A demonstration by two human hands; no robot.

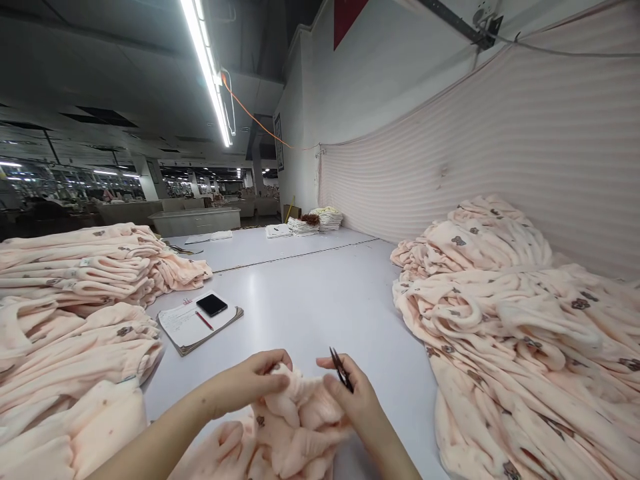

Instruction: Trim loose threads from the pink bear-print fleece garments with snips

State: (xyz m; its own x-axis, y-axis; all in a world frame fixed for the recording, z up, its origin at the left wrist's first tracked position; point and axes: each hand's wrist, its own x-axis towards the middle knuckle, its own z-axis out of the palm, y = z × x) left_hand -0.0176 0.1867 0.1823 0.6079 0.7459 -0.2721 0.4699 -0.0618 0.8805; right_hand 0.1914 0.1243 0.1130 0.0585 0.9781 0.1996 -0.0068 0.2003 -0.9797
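A pale pink fleece garment [295, 427] with small dark printed motifs hangs bunched up in front of me at the table's near edge. My left hand [263, 377] pinches its upper edge between thumb and fingers. In my right hand [350, 390] is a pair of dark thread snips [341, 368], the blades pointing up and away from me. The right thumb also lies against the garment's edge. Folds of cloth hide the garment's lower part and its exact shape.
Pink garments lie heaped at right [500, 347] and in stacks at left [95, 267]. On the white table [310, 293] are a paper pad [175, 327], a red pen [204, 321] and a black phone [212, 305]. White stacks [303, 227] stand at the far end, beside a striped cloth curtain [450, 147].
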